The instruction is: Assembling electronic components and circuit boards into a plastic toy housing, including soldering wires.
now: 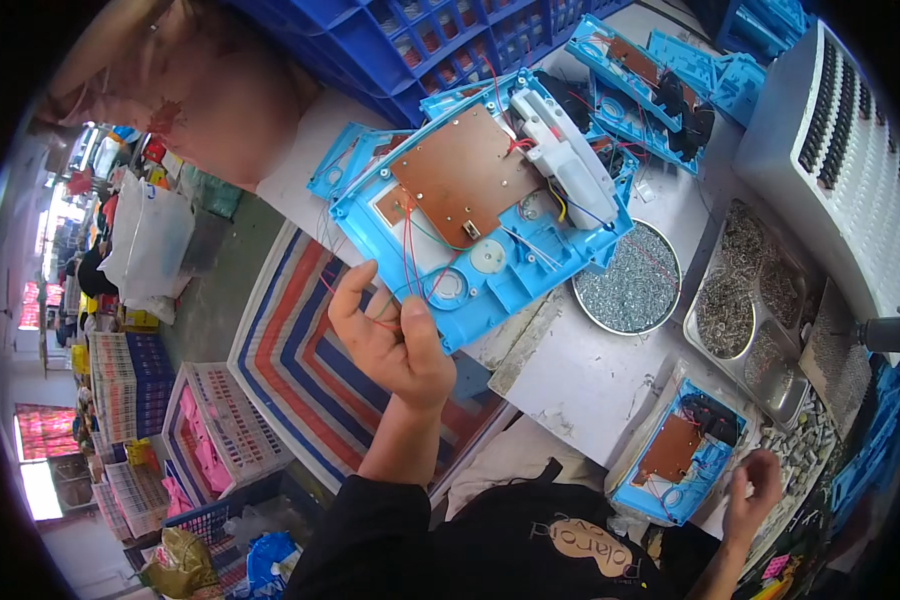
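Note:
My left hand (395,335) grips a light blue plastic housing (410,280) by its near left corner and holds it up, tilted, over the table. A brown circuit board (467,178), a white plastic mechanism (562,160) and thin red, yellow and white wires sit inside this housing. Down at the right, my right hand (755,497) has its fingers loosely curled and apart, with nothing visible in them. It is beside a second blue housing (660,500), which rests in a fixture at the table's front and has a brown board (670,450) and a black part in it.
A round tin (582,300) of small metal screws stands mid-table, beside a metal tray (692,325) of small parts. More blue housings (620,75) lie behind, below a blue crate (370,50). A white slotted rack (820,130) stands right. Another person (220,110) is at far left.

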A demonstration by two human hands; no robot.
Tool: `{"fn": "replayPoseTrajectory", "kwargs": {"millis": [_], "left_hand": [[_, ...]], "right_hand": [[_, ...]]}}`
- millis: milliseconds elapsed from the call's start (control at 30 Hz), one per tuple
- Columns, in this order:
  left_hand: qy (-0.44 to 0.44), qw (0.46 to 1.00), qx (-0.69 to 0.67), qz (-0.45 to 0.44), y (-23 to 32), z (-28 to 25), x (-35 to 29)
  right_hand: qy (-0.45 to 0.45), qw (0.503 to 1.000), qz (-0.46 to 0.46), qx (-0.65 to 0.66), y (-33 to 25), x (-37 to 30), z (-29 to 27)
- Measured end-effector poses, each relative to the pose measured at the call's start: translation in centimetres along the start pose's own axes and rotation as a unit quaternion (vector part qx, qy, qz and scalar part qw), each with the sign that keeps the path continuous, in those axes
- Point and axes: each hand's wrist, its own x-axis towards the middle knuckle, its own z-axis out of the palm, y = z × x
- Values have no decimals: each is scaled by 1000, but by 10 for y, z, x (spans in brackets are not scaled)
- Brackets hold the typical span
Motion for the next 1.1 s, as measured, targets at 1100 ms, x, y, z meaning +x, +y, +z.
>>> {"fn": "replayPoseTrajectory", "kwargs": {"millis": [1100], "left_hand": [[-233,952,-195,33,76,-127,-98]], "right_hand": [[-424,751,-37,505,-297,86,175]]}}
